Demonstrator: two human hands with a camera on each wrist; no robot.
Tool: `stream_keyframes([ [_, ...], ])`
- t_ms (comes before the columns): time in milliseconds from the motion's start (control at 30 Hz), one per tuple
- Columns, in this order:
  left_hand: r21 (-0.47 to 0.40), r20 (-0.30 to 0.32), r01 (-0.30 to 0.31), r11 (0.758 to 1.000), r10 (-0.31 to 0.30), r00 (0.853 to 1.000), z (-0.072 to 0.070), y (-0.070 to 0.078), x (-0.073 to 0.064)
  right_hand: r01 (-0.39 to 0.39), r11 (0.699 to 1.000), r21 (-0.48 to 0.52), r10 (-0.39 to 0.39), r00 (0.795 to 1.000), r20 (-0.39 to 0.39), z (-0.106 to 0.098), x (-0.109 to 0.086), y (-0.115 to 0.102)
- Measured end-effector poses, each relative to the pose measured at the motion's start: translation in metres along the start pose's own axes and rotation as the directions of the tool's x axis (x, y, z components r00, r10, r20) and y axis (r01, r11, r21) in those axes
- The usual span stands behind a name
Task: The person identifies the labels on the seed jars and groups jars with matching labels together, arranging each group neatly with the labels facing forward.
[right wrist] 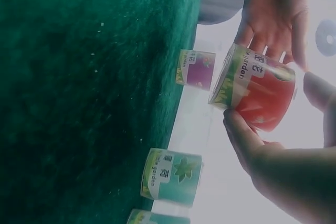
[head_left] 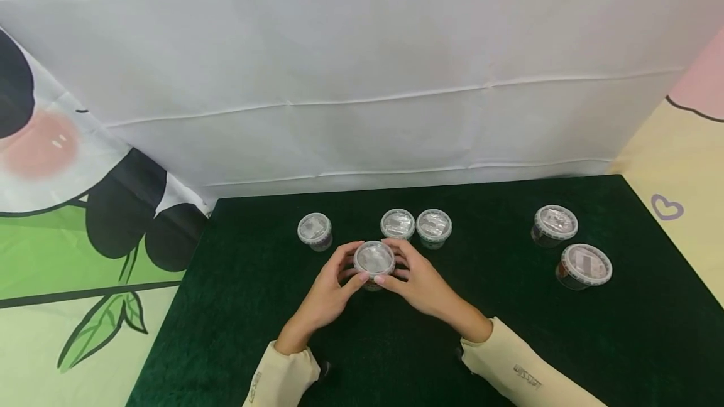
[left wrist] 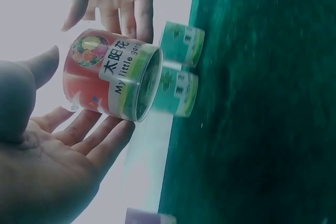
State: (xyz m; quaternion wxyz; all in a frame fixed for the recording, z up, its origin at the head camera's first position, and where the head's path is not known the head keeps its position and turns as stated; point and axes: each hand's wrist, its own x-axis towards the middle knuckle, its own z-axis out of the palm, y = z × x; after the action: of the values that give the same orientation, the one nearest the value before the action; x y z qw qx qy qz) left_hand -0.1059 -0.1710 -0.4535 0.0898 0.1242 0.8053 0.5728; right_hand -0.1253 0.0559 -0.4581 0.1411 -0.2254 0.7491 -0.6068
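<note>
A small clear plastic tub with a red flower label and a transparent lid is held upright between both hands, near the middle of the dark green table. My left hand curves round its left side, fingers along the wall and thumb toward the front of the lid. From the other side my right hand cups it the same way. In the left wrist view the tub's base shows above the cloth. Just behind it stand two green-labelled tubs, side by side.
A purple-labelled tub stands to the back left of the hands. Over on the right of the table are two more lidded tubs, one farther back and one nearer. A white cloth wall rises behind the table's far edge.
</note>
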Motion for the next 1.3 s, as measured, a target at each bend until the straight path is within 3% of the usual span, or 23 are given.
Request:
stream_keyframes([
  [233,0.134,-0.009,-0.033,0.990,0.034,0.999,-0.014,-0.002,0.002,0.004,0.999,-0.041,-0.004,1.000,-0.002,0.007,0.013,-0.001],
  [467,0.255,-0.013,-0.002,0.967,0.005,1.000,-0.026,0.001,0.007,0.018,0.998,-0.064,-0.018,1.000,-0.002,0.011,0.025,-0.004],
  [633,0.395,-0.025,-0.003,0.919,0.014,1.000,-0.034,0.003,0.010,0.028,0.997,-0.067,-0.028,1.000,-0.003,0.014,0.032,-0.005],
  [733,0.477,-0.021,-0.032,0.879,0.048,0.999,-0.039,0.003,0.012,0.020,0.998,-0.057,-0.021,1.000,-0.006,0.016,0.036,-0.005],
  [867,0.527,-0.012,-0.085,0.845,0.108,0.994,-0.045,0.001,0.016,0.027,0.999,-0.043,-0.028,0.999,-0.019,0.019,0.042,-0.006],
  [1033,0.563,-0.003,-0.116,0.818,0.143,0.990,-0.052,-0.003,0.022,0.035,0.998,-0.045,-0.037,0.999,-0.036,0.023,0.050,-0.004],
  [1300,0.616,-0.002,-0.091,0.783,0.117,0.993,-0.057,-0.010,0.031,0.011,0.998,-0.060,-0.015,0.998,-0.059,0.030,0.063,0.003],
])
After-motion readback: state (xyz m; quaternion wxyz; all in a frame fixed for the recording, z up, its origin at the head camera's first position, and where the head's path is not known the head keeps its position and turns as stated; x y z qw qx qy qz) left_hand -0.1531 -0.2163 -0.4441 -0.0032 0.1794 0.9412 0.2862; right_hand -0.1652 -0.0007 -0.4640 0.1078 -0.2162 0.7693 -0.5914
